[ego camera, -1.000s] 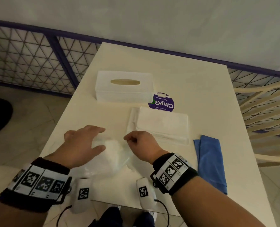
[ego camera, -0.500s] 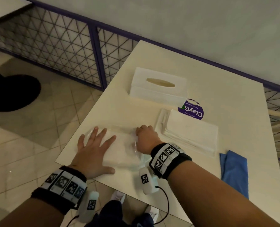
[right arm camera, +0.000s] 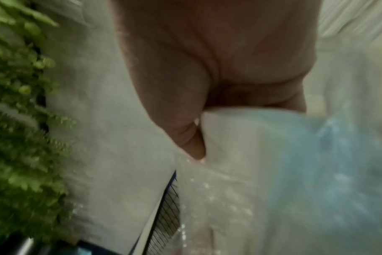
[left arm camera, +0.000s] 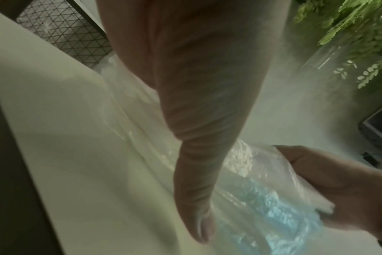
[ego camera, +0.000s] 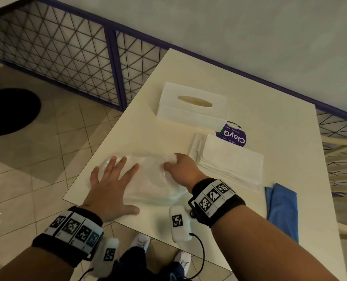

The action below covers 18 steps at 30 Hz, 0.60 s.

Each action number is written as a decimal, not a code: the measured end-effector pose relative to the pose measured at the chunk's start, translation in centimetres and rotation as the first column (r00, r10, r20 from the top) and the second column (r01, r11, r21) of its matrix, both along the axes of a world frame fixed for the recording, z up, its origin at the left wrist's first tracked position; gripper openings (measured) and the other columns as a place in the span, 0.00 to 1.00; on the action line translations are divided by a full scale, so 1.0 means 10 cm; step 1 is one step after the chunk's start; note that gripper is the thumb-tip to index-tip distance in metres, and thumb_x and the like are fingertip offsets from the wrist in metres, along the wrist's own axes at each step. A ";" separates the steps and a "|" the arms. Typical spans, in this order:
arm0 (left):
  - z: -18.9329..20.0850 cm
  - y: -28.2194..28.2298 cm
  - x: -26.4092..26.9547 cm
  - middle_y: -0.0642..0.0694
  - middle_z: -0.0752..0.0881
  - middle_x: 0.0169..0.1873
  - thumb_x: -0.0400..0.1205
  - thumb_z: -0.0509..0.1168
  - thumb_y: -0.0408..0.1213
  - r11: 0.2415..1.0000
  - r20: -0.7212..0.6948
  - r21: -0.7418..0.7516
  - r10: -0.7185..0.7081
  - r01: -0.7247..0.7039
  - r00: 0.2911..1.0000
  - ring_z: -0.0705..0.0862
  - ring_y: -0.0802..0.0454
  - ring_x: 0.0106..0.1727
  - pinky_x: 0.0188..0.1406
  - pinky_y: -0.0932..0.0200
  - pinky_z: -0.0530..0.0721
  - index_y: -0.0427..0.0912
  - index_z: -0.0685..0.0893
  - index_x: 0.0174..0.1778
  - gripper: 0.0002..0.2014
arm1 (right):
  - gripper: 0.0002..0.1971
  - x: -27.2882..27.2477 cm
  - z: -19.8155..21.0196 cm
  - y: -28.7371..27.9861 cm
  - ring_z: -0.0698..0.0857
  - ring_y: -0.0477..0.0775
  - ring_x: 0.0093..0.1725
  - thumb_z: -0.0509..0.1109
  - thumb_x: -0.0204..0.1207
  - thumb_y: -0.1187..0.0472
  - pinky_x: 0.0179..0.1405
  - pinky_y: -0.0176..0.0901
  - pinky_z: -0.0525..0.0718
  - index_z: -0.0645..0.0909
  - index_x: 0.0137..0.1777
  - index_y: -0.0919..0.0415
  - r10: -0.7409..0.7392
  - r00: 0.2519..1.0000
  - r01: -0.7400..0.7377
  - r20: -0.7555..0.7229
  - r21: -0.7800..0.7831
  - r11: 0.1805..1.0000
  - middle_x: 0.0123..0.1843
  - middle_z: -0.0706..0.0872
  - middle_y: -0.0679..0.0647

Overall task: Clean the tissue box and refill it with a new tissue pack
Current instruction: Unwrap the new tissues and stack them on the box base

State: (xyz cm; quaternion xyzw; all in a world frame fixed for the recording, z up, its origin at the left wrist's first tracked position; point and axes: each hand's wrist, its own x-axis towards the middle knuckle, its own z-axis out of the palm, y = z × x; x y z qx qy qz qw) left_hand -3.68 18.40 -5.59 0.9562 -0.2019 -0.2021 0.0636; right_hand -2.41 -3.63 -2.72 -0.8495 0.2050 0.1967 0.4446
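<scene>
A new tissue pack (ego camera: 148,179) in a clear plastic wrapper lies near the table's front left corner. My left hand (ego camera: 115,179) presses flat on its left part, fingers spread and straight. My right hand (ego camera: 178,167) grips the pack's right end, fingers curled. In the right wrist view the thumb of my right hand (right arm camera: 185,134) pinches a white wad of tissue (right arm camera: 251,138). The left wrist view shows the crinkled tissue pack wrapper (left arm camera: 262,198) between my left hand (left arm camera: 196,155) and my right hand (left arm camera: 338,189). The white tissue box (ego camera: 191,106) with its oval slot stands at the back, untouched.
A loose stack of white tissues (ego camera: 229,163) lies right of my right hand. A round purple label (ego camera: 232,135) sits behind it, and a folded blue cloth (ego camera: 281,209) lies at the right. The table (ego camera: 270,98) edge runs close to my left hand. A mesh railing stands on the left.
My left hand has flattened on the pack with fingers spread. My right hand has shifted to the pack's far right end. The head view has swung left.
</scene>
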 end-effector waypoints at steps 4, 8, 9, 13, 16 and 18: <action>-0.01 0.04 -0.01 0.51 0.34 0.83 0.60 0.66 0.75 0.999 0.017 -0.036 0.033 -0.032 0.999 0.29 0.50 0.81 0.76 0.35 0.34 0.66 0.37 0.80 0.59 | 0.29 -0.10 0.03 -0.04 0.85 0.59 0.57 0.72 0.70 0.43 0.49 0.54 0.88 0.73 0.67 0.57 -0.237 0.971 0.236 -0.010 0.150 0.960 0.61 0.85 0.54; 0.00 0.02 -0.04 0.51 0.35 0.83 0.61 0.65 0.75 0.999 0.015 -0.024 0.035 -0.035 0.999 0.30 0.50 0.82 0.76 0.35 0.33 0.65 0.40 0.81 0.57 | 0.14 -0.24 0.03 -0.15 0.87 0.54 0.37 0.74 0.69 0.61 0.22 0.40 0.82 0.80 0.54 0.59 -0.223 0.971 0.236 -0.093 0.177 0.955 0.46 0.87 0.55; 0.01 0.01 -0.05 0.50 0.35 0.83 0.61 0.66 0.74 0.999 0.006 -0.018 0.033 -0.033 0.999 0.29 0.50 0.82 0.76 0.35 0.33 0.65 0.42 0.81 0.57 | 0.13 -0.25 0.05 -0.21 0.86 0.55 0.36 0.72 0.69 0.63 0.22 0.39 0.81 0.81 0.54 0.60 -0.241 0.969 0.248 -0.060 0.146 0.958 0.45 0.88 0.57; 0.07 -0.01 -0.04 0.50 0.34 0.83 0.60 0.67 0.74 0.999 -0.027 0.035 0.041 -0.040 0.999 0.28 0.49 0.81 0.75 0.35 0.32 0.64 0.44 0.81 0.57 | 0.16 -0.34 0.24 -0.55 0.87 0.62 0.48 0.65 0.68 0.62 0.48 0.55 0.89 0.80 0.57 0.60 -0.325 0.940 0.325 0.099 0.023 0.946 0.51 0.87 0.59; 0.17 -0.06 -0.02 0.50 0.34 0.83 0.56 0.66 0.77 0.993 -0.079 0.113 0.052 -0.042 0.996 0.28 0.48 0.81 0.75 0.32 0.31 0.64 0.44 0.81 0.61 | 0.13 -0.53 0.47 -0.92 0.85 0.64 0.52 0.67 0.74 0.62 0.56 0.62 0.85 0.80 0.58 0.59 -0.322 0.924 0.340 0.204 -0.059 0.939 0.53 0.87 0.60; 0.30 -0.13 0.01 0.48 0.37 0.83 0.54 0.65 0.79 0.978 -0.122 0.210 0.049 -0.022 0.991 0.31 0.45 0.82 0.74 0.31 0.32 0.62 0.47 0.82 0.62 | 0.12 -0.70 0.63 -1.15 0.85 0.64 0.53 0.67 0.74 0.60 0.56 0.62 0.84 0.80 0.58 0.56 -0.335 0.906 0.357 0.258 -0.042 0.933 0.52 0.87 0.58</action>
